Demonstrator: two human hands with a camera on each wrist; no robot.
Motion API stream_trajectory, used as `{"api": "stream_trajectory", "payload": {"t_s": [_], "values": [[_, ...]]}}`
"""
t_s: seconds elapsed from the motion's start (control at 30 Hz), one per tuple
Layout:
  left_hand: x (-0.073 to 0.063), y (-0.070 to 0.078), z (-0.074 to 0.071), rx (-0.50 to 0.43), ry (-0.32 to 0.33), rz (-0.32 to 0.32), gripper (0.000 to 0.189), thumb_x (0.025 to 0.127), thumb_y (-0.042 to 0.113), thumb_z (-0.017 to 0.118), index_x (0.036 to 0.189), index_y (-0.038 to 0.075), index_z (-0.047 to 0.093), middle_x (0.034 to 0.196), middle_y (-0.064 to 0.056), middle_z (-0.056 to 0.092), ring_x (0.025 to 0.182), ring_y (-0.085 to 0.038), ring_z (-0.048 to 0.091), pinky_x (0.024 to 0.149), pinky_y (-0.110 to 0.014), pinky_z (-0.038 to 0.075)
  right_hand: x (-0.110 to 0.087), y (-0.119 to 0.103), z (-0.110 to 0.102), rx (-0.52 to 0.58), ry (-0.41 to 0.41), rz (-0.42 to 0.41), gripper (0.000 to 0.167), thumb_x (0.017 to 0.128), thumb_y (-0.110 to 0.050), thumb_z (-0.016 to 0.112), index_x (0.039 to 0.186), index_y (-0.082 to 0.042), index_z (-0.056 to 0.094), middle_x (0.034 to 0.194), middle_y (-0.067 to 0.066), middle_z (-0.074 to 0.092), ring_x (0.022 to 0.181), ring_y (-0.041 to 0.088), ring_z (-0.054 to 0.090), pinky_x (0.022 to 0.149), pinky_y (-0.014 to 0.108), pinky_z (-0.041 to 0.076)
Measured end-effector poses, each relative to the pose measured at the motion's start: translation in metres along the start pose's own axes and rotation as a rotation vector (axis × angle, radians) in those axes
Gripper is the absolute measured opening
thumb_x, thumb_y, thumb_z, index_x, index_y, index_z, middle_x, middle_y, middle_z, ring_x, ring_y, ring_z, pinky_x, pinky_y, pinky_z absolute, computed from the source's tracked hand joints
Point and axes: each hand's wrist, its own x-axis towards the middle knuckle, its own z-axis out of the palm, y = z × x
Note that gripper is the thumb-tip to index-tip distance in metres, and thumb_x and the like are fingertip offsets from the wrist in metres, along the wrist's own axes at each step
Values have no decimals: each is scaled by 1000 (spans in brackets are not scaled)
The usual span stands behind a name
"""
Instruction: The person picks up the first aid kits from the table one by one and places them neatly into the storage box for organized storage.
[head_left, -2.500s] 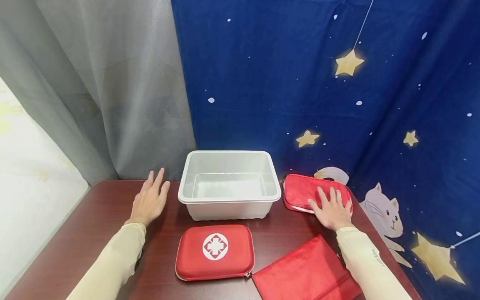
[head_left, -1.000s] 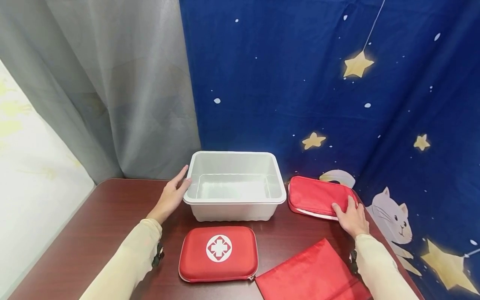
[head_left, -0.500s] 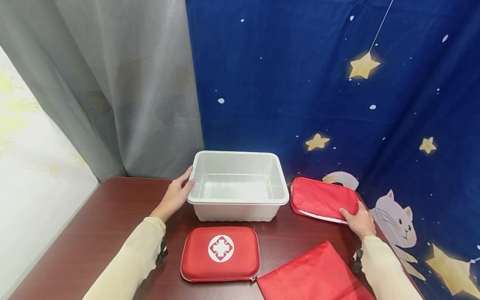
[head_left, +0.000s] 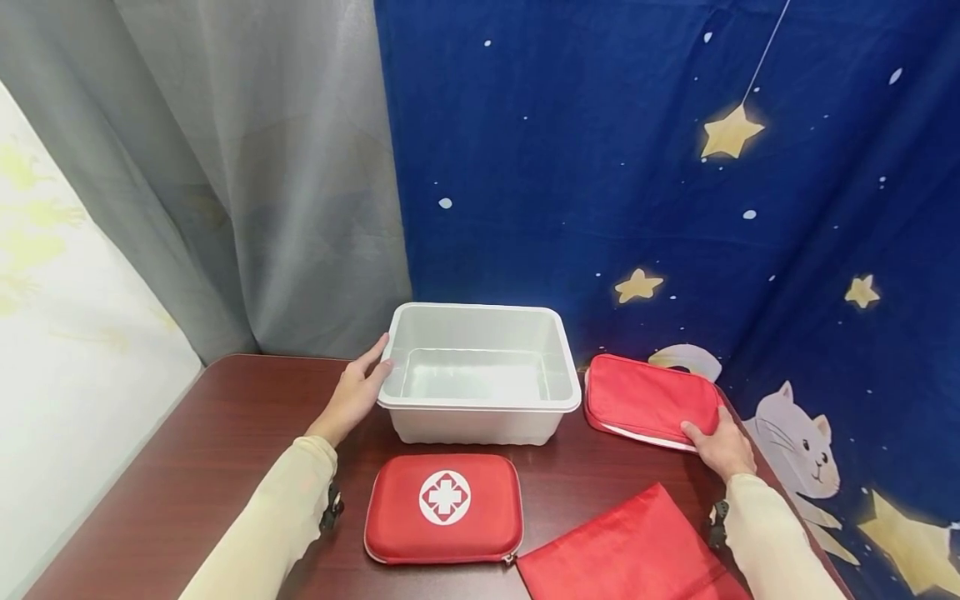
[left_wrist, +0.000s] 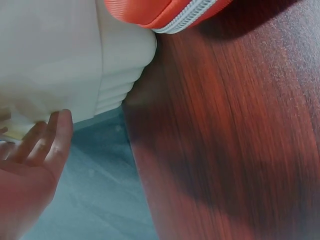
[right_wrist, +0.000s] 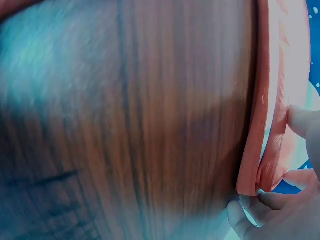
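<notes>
A white plastic tub (head_left: 476, 423) stands at the back of the table. My left hand (head_left: 351, 398) rests against its left side, the thumb near the rim. In the left wrist view, fairly straight fingers of the left hand (left_wrist: 37, 165) lie along the tub wall (left_wrist: 50, 55). To the tub's right lies a red zippered pouch (head_left: 648, 400) with a pale edge strip. Its right end is held by my right hand (head_left: 726, 446), thumb on top. The right wrist view has the right hand (right_wrist: 295, 205) with several fingers curled about the corner of the pouch (right_wrist: 262, 100).
A red hard-shell first-aid case (head_left: 397, 508) with a white cross sits in front of the tub. Beside it lies a flat red fabric bag (head_left: 630, 550). The brown table (head_left: 187, 467) backs onto grey (head_left: 315, 208) and blue star-printed curtains (head_left: 525, 208).
My left hand has moved right, from beside the tub onto its side. The right hand has gone from lying on top of the pouch to gripping its right end. The view shifted slightly.
</notes>
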Motion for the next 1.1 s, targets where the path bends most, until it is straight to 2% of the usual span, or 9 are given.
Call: {"api": "stream_trajectory", "payload": {"t_s": [0.23, 0.53, 0.8, 1.1], "values": [[2, -2, 1, 24, 15, 23, 55, 105, 26, 45, 157, 12, 31, 160, -13, 30, 146, -31, 29, 115, -52, 27, 0, -1, 1, 10, 26, 12, 92, 94, -43, 62, 152, 7, 12, 147, 41, 26, 129, 62, 31, 105, 72, 28], [2, -3, 1, -3, 13, 13, 55, 105, 26, 46, 157, 15, 31, 160, -13, 30, 146, -30, 28, 116, -51, 28, 1, 0, 5, 16, 69, 39, 94, 91, -45, 65, 150, 10, 16, 143, 44, 30, 127, 62, 33, 101, 72, 32], [3, -4, 3, -22, 8, 12, 54, 105, 24, 45, 157, 13, 31, 161, -12, 29, 147, -29, 27, 116, -51, 27, 0, 2, 3, 23, 62, 32, 93, 90, -40, 67, 148, 11, 15, 140, 45, 31, 125, 63, 34, 101, 72, 32], [2, -3, 4, -36, 12, 3, 54, 106, 25, 44, 157, 17, 30, 161, -10, 29, 147, -27, 27, 117, -50, 25, 2, 2, 4, 51, 43, 42, 99, 90, -38, 69, 150, 11, 8, 140, 48, 30, 123, 64, 35, 105, 69, 29]]}}
